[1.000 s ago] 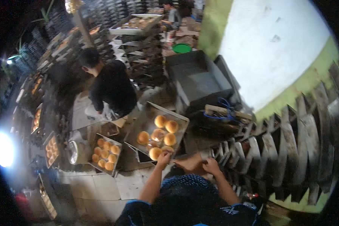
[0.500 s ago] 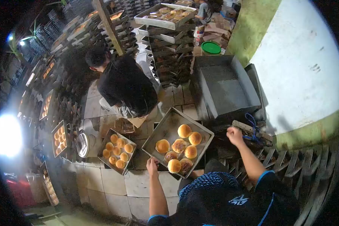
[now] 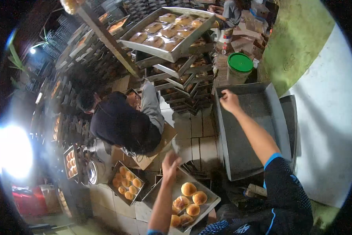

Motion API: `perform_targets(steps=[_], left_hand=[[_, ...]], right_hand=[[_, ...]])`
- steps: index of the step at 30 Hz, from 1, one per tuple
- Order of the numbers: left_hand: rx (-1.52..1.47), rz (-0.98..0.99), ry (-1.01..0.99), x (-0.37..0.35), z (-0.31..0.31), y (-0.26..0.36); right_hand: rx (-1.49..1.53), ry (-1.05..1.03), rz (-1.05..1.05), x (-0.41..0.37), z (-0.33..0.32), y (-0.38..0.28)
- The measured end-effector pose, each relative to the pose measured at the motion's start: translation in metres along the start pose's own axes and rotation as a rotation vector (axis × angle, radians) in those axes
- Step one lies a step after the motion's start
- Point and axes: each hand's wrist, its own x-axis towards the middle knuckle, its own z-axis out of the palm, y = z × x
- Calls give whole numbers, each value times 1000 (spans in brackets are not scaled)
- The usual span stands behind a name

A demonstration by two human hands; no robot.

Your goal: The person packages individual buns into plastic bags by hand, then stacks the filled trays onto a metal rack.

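My right hand [image 3: 230,101] is raised over the large deep metal bin [image 3: 246,125], its fingers loosely curled and apart, with nothing visible in them. Smeared by motion, my left hand [image 3: 170,164] hangs above the upper edge of a square metal tray [image 3: 207,190]. Round browned buns [image 3: 189,189] lie in that tray, some with darker patches on top. My left forearm hides part of the tray. Ahead of both hands, a tray of glossy wrapped buns [image 3: 168,31] tops a tall crisscross stack of trays [image 3: 187,84].
A person in a dark shirt [image 3: 121,121] sits on the floor at left, beside a wooden post [image 3: 109,43]. A smaller bun tray [image 3: 127,183] lies near the left hand. Behind the bin stands a bucket with a green lid [image 3: 240,62]. Another person [image 3: 231,15] is farther back.
The view has shifted forward. My left hand has left the bun tray's edge and risen above it. My right hand has moved forward and left, over the bin.
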Motion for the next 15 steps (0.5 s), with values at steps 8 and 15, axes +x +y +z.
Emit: perform_targets(steps=[8,15], left_hand=[[-523,-284,220,379,103,148],[-895,-58,310,394,121,114]], right_hand=[[297,-217,-64,-18,27,19],[177,60,-174,83,-6,79]])
